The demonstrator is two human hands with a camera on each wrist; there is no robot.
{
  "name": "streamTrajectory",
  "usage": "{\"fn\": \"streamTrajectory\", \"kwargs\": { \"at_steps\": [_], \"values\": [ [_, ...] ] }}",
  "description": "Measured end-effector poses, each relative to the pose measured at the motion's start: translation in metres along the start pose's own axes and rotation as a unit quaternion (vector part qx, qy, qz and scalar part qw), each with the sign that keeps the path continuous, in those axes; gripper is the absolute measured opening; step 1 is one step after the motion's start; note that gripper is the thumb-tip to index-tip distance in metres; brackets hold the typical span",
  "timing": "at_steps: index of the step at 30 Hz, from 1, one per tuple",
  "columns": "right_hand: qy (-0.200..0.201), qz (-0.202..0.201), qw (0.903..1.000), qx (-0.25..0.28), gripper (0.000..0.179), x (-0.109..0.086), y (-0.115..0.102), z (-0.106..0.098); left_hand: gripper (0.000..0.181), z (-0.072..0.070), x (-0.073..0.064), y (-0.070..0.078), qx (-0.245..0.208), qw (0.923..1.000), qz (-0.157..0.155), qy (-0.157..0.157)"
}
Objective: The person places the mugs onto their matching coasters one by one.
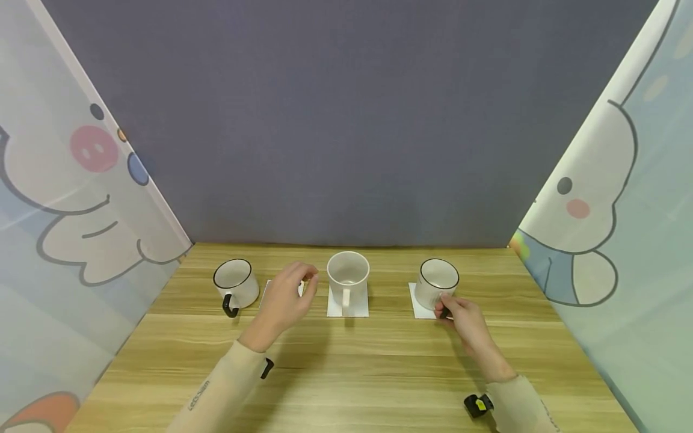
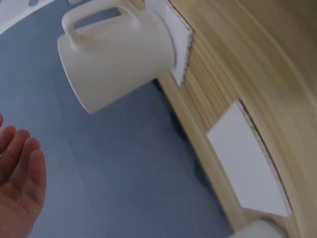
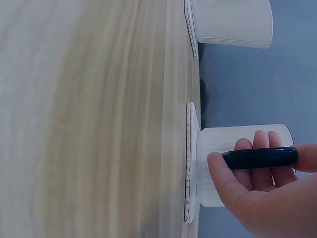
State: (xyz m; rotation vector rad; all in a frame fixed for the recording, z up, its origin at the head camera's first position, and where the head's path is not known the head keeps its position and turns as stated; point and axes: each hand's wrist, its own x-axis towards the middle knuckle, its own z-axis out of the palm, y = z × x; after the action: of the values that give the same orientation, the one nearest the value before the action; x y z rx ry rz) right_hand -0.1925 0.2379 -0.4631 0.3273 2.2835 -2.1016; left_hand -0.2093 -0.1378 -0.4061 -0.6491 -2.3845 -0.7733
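Observation:
My right hand (image 1: 470,323) grips the black handle (image 3: 260,157) of a white mug (image 1: 436,281) with a dark rim. That mug stands upright on a white square coaster (image 1: 419,310) at the right. The left hand (image 1: 284,297), fingers loosely bent and holding nothing, hovers over another white coaster (image 2: 250,163), hiding most of it in the head view. Just to its right, a white mug (image 1: 348,278) with a white handle stands on the middle coaster (image 1: 357,307). To its left, a black-handled white mug (image 1: 238,285) stands on the bare table.
The wood-grain table (image 1: 352,373) ends at a dark grey panel (image 1: 352,120) behind the mugs. Cartoon-printed curtains (image 1: 59,228) hang on the left and right. A small black device (image 1: 476,406) is at the right wrist.

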Motion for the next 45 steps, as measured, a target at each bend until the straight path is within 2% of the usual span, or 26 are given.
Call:
{"fn": "streamTrajectory", "kwargs": {
  "at_steps": [4, 14, 21, 28, 34, 38, 45],
  "values": [
    [-0.001, 0.002, 1.0000, 0.000, 0.038, 0.000, 0.000, 0.000, 0.003, -0.005, -0.005, -0.010, -0.001, 0.9998, -0.014, 0.016],
    [0.001, 0.006, 1.0000, 0.000, 0.037, 0.001, 0.001, 0.001, 0.004, -0.018, -0.016, -0.039, -0.004, 0.9982, -0.015, 0.057],
    [0.002, 0.005, 1.0000, -0.005, 0.038, 0.000, 0.001, 0.000, 0.006, -0.028, -0.025, -0.058, -0.006, 0.9950, -0.055, 0.083],
    [0.001, 0.006, 1.0000, -0.007, 0.038, -0.001, 0.000, 0.000, 0.006, -0.036, -0.033, -0.077, -0.015, 0.9893, -0.066, 0.129],
    [0.000, 0.007, 1.0000, -0.005, 0.039, 0.000, 0.001, 0.000, 0.005, -0.043, -0.044, -0.088, -0.027, 0.9824, -0.116, 0.144],
    [0.001, 0.004, 1.0000, -0.006, 0.038, 0.000, 0.001, 0.000, 0.005, -0.046, -0.053, -0.095, -0.023, 0.9787, -0.137, 0.151],
    [-0.006, -0.008, 0.9999, -0.007, 0.038, 0.002, 0.003, -0.001, 0.006, -0.051, -0.067, -0.105, -0.004, 0.9736, -0.177, 0.144]
  ]
}}
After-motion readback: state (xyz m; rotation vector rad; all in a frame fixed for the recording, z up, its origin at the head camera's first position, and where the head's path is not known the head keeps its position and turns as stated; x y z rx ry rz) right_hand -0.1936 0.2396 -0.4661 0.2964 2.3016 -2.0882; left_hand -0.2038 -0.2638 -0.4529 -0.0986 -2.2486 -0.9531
